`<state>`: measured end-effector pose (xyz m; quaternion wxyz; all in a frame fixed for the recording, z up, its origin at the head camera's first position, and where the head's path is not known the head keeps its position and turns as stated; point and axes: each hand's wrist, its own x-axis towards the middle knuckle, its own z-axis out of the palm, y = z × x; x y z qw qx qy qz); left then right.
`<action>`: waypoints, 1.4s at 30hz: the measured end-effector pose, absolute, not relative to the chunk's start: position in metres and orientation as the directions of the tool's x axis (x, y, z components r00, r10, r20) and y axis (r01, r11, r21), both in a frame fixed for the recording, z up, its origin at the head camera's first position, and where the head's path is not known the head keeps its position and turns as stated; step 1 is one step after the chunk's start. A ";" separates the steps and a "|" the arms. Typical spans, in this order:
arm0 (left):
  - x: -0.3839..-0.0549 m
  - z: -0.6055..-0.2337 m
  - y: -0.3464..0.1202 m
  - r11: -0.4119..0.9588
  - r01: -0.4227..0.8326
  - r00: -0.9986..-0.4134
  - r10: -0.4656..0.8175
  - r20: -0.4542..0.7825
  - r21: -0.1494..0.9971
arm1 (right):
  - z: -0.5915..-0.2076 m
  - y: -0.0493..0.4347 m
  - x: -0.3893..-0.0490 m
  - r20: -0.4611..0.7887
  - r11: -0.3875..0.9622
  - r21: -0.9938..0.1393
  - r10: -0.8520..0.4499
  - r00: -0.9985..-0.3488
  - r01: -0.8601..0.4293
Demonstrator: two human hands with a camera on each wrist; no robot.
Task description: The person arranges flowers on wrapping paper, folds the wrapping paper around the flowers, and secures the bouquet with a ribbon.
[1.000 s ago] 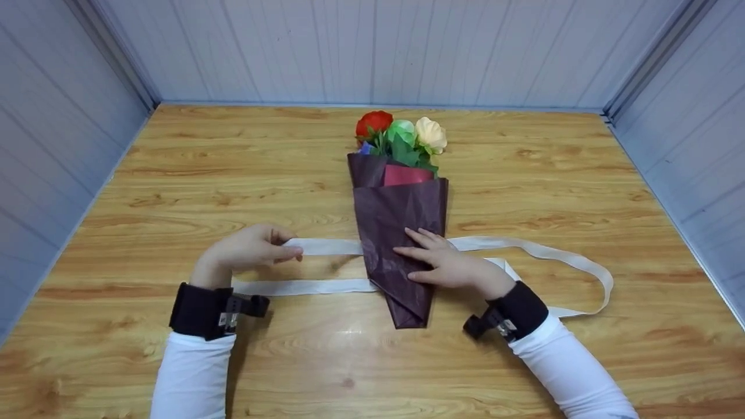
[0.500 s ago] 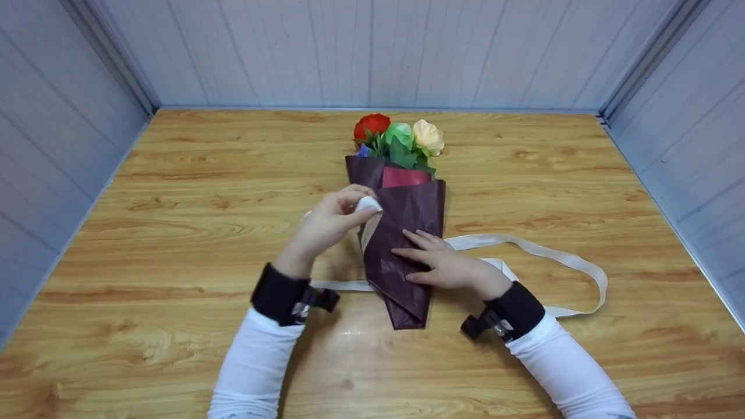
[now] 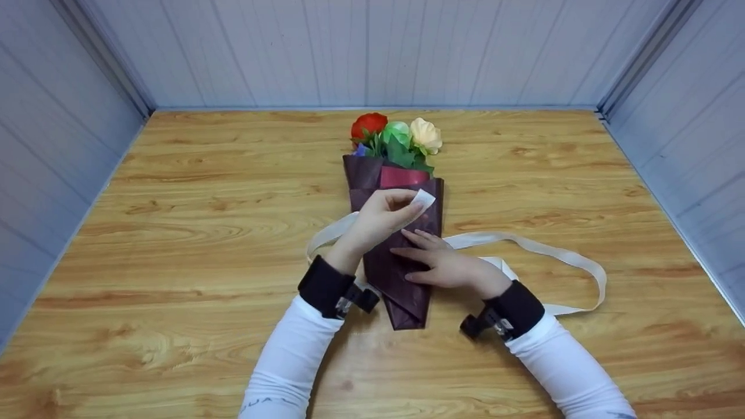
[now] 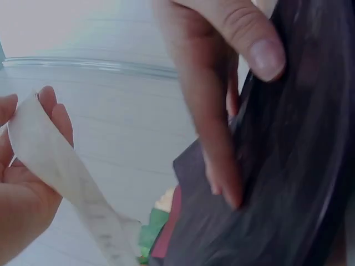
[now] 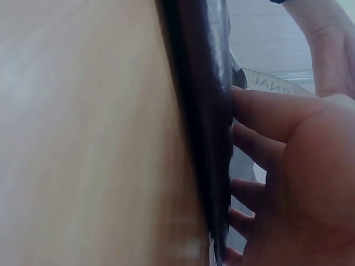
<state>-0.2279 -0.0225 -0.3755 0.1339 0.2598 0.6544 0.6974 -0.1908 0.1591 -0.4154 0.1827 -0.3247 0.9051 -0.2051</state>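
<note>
In the head view, your left hand [image 3: 378, 221] pinches one end of the long white fabric ribbon [image 3: 547, 252] above the dark plum paper wrap [image 3: 396, 291] of the bouquet. Your right hand [image 3: 439, 265] lies on the wrap with fingers spread, bracing it rather than gripping. The bouquet rests mid-table on the pale wood-grain table [image 3: 174, 262], its red flower [image 3: 369, 125], green flower [image 3: 397, 134] and cream flower [image 3: 426, 135] pointing away from you. The step in hand looks like drawing the ribbon across the front. Bring that end over in a level line, and take up the slack loop at the right only gradually — a hard pull could drag the bouquet sideways.

In the left wrist view, the ribbon hangs slanting and turned from your left thumb and fingers, clear of the wrap. Flatten that turn before laying it down, so the band sits smooth.

In the right wrist view, your right fingertips [image 5: 240, 105] press against the wrap, clasping nothing. Even, light pressure there should serve best — thin paper could crease under a heavy palm. Leave a gap for the ribbon, or lift one finger at a time as it passes.
</note>
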 end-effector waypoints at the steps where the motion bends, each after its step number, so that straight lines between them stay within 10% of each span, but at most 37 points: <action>1: -0.228 -0.376 -0.022 -0.114 0.142 -0.828 0.531 0.181 0.983 | -0.415 0.159 -0.191 -0.193 0.703 -0.492 -0.663 -0.723 -0.513; 8: -0.227 -0.381 -0.019 -0.169 0.079 -0.816 0.556 0.161 0.982 | -0.400 0.177 -0.190 -0.086 0.649 -0.569 -0.658 -0.748 -0.506; 13: -0.229 -0.380 -0.016 -0.111 0.078 -0.817 0.562 0.128 0.991 | -0.371 0.229 -0.197 -0.104 0.755 -0.588 -0.427 -0.898 -0.291; 20: -0.230 -0.378 -0.020 -0.067 0.064 -0.826 0.556 0.091 0.996 | -0.380 0.280 -0.206 -0.264 0.917 -0.392 -0.191 -0.945 -0.076; 35: -0.231 -0.380 -0.019 -0.081 0.129 -0.798 0.583 0.151 0.988 | -0.352 0.250 -0.190 -0.123 0.823 -0.495 -0.385 -0.915 -0.280; 42: -0.230 -0.380 -0.015 -0.074 0.177 -0.785 0.591 0.186 0.981 | -0.309 0.214 -0.183 0.000 0.609 -0.490 -0.715 -0.699 -0.624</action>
